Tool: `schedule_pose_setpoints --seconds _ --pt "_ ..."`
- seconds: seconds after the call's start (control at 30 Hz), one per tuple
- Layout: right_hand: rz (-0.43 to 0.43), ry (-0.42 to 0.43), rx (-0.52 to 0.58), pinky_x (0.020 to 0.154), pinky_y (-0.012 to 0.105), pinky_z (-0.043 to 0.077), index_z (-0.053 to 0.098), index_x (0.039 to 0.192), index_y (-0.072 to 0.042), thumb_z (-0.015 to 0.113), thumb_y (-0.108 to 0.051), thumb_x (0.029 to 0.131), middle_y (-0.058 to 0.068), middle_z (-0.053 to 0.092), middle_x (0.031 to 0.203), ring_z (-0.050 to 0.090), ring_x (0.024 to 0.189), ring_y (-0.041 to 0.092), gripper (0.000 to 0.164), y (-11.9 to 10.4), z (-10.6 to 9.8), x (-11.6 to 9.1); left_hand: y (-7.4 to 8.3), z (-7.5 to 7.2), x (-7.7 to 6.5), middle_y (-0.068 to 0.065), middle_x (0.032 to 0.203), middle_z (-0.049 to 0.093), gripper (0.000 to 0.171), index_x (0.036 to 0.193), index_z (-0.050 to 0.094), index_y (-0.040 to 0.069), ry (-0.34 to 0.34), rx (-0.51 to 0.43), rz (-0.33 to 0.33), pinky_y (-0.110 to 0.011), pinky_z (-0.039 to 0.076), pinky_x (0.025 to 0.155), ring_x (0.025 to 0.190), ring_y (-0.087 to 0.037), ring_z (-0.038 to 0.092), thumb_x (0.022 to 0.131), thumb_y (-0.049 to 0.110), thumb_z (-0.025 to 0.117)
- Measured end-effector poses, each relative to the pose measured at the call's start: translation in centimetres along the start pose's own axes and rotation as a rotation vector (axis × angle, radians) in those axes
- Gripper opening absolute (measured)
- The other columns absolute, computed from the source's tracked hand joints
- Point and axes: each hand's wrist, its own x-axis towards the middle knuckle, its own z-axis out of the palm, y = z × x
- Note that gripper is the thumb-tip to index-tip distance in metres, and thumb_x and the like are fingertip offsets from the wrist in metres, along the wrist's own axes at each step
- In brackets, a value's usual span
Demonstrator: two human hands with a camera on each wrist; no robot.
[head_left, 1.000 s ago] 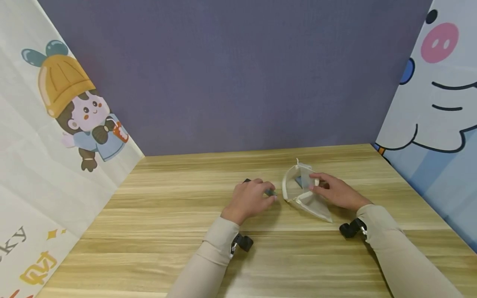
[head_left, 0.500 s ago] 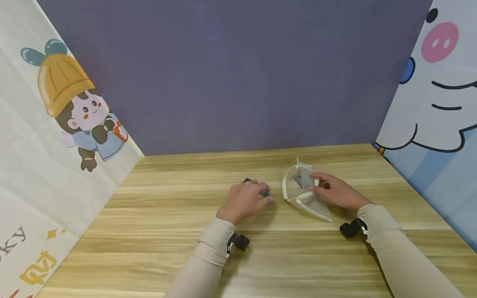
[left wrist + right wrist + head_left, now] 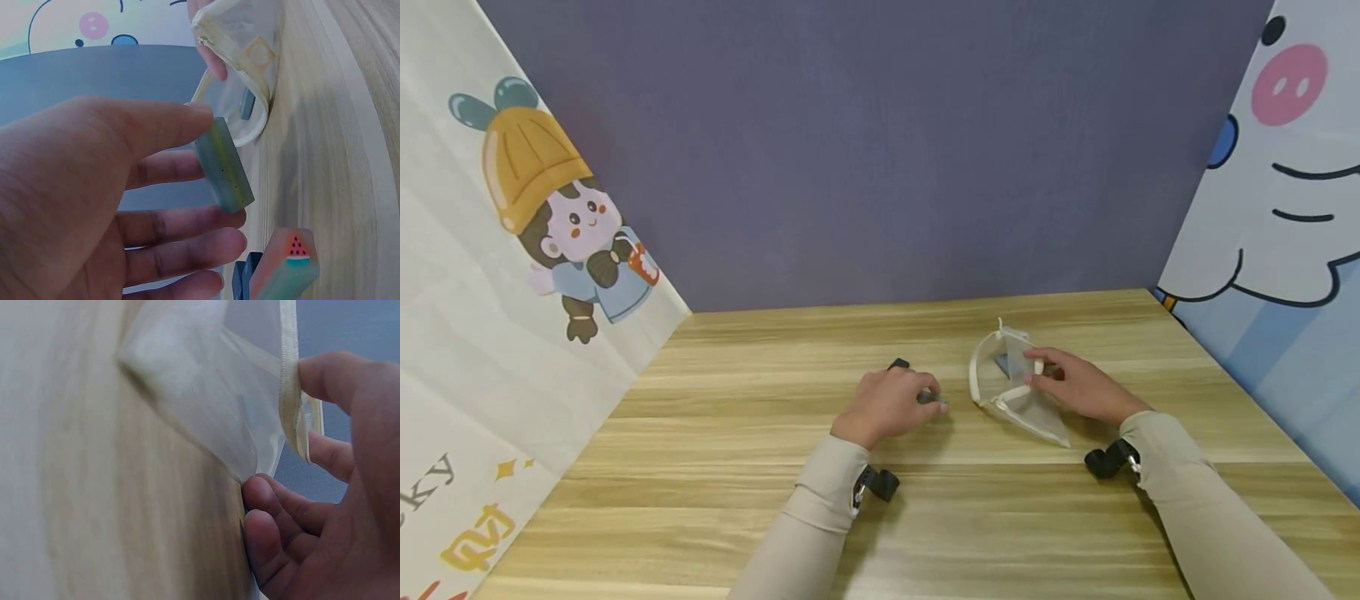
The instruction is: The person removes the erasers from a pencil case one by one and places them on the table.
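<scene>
My left hand (image 3: pixel 891 406) pinches a small blue-green block (image 3: pixel 225 169) between thumb and fingers. The block looks like an eraser, with a yellow stripe and dark specks, and is held above the table left of a white mesh zip pouch (image 3: pixel 1033 412). My right hand (image 3: pixel 1086 390) holds the pouch's zippered edge (image 3: pixel 289 375), so its mouth gapes toward the left hand. Inside the pouch lies a blue-grey piece (image 3: pixel 247 103). Below the left fingers in the left wrist view is a pink-and-green block (image 3: pixel 290 256) with a watermelon print, beside a dark blue item (image 3: pixel 245 275).
The wood-grain table (image 3: pixel 700 467) carries these things. A grey-purple panel (image 3: pixel 880 150) stands along its back edge. Cartoon-printed sheets flank it, one on the left (image 3: pixel 445 275) and one on the right (image 3: pixel 1300 358).
My left hand has drawn back left, away from the pouch, with the blue-green block still pinched. More of the dark item behind it shows. The right hand and pouch stay in place.
</scene>
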Motion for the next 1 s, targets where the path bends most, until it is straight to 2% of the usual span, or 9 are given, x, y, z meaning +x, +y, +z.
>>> schedule_pose_setpoints --seconds 0.3,0.6,0.7,1.0 --pt "-0.008 0.007 0.0 0.086 0.045 0.051 0.042 0.15 -0.002 0.056 -0.036 0.104 0.015 0.061 0.125 0.06 0.112 0.032 0.06 0.1 -0.1 0.0 -0.4 -0.4 -0.1 0.015 0.106 0.071 0.028 0.112 0.072 0.034 -0.035 -0.005 -0.014 -0.036 0.049 0.074 0.089 -0.007 0.065 0.095 0.054 0.063" --pt "-0.011 0.0 -0.002 0.086 0.046 0.05 0.042 0.15 -0.002 0.056 -0.038 0.104 0.014 0.061 0.123 0.06 0.113 0.033 0.06 0.3 -0.1 0.0 -0.6 -0.4 -0.2 0.016 0.104 0.07 0.025 0.11 0.073 0.035 -0.081 -0.016 0.021 -0.034 0.049 0.069 0.083 -0.005 0.062 0.093 0.052 0.067" --pt "-0.014 0.0 -0.008 0.086 0.046 0.05 0.042 0.15 -0.002 0.056 -0.038 0.104 0.013 0.061 0.122 0.06 0.112 0.032 0.061 0.3 -0.1 0.0 -0.7 -0.4 -0.2 0.016 0.104 0.07 0.026 0.111 0.073 0.034 -0.088 -0.018 0.021 -0.035 0.05 0.07 0.085 -0.005 0.063 0.092 0.052 0.068" --pt "-0.02 0.002 -0.017 0.088 0.047 0.049 0.042 0.15 0.0 0.055 -0.038 0.104 0.016 0.059 0.124 0.058 0.114 0.035 0.061 0.1 0.0 0.1 -1.0 -0.5 -0.6 0.02 0.099 0.069 0.024 0.108 0.074 0.033 -0.123 -0.078 0.002 -0.035 0.049 0.076 0.083 -0.001 0.061 0.091 0.049 0.071"
